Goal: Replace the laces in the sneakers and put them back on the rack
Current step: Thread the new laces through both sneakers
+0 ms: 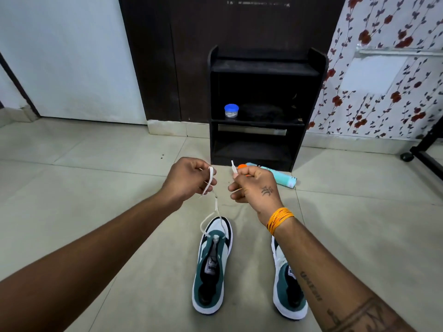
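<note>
Sneakers: a teal, white and black pair stands on the tiled floor (96, 178), toes toward a dark rack (263, 68). The left sneaker (212, 264) is fully visible; the right sneaker (287, 283) is partly hidden by the right forearm. A white lace (211, 180) passes through what appears to be only the lowest eyelets of the left sneaker, and both ends rise to the hands. The left hand (189, 178) has its fingers curled round one end; the right hand (254, 188) pinches the other, whose tip stands upright above the fingers. The step in hand appears to be the start of lacing the left sneaker, with the two ends drawn up, probably to even them. The next move likely calls for crossing the ends and feeding each tip through the next eyelet pair, with tension kept equal. The right sneaker shows no lace in its visible part. Both shoes remain off the rack, where a blue-lidded jar (231, 110) sits on the middle shelf. A pale blue bottle (278, 176) lies on the floor beside the rack. Writing: each tongue carries a label, seemingly a leaping-cat logo, but the lettering is too small to read with confidence.
</note>
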Motion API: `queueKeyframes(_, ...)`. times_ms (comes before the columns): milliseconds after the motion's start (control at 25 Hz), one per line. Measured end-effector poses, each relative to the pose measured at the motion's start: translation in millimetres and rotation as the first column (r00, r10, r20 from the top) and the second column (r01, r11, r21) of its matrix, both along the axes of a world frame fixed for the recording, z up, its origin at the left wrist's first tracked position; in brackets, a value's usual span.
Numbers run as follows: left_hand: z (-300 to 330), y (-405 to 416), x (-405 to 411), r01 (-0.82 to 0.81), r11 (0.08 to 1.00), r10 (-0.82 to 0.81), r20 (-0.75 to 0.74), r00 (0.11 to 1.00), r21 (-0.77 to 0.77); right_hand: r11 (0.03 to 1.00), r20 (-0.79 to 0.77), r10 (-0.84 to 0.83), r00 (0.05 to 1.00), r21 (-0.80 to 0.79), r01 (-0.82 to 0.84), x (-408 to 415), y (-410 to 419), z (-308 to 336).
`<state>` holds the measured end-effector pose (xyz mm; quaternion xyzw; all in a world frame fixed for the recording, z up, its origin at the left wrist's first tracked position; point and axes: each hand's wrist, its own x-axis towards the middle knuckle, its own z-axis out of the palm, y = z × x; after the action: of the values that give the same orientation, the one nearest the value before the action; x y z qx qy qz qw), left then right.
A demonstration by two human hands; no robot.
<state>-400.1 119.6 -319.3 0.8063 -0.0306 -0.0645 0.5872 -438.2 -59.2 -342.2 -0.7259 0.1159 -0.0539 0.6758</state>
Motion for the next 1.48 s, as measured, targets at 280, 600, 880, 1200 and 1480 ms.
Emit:
queueKeyframes(280, -124, 11, -17, -0.119, 0.989, 0.134, -0.181, 0.974, 0.089, 0.994, -0.265, -0.112, 0.958, -0.042, 0.105, -21, 6, -120)
queueKeyframes(600, -196, -9, -71, 0.006, 0.969, 0.015, -0.083, 0.996, 0.246, 0.945, -0.219, -0.211, 0.953, -0.295, 0.142, -26, 38, -195)
queueKeyframes(880, -225, -15, -82, -0.135, 0.96, 0.109, 0.116, 0.987, 0.245, 0.898, -0.125, -0.334, 0.934, -0.343, 0.275, -30, 41, -209)
queueKeyframes(1200, -229, -19, -83, -0.164, 0.962, 0.131, 0.157, 0.979, 0.217, 0.877, -0.244, -0.446, 0.861, 0.072, 0.474, -30, 35, -216)
queueKeyframes(1480, -228, -18, -84, -0.159, 0.967, 0.133, 0.138, 0.982, 0.2, 0.85, -0.28, -0.453, 0.847, 0.153, 0.505, -33, 34, -213)
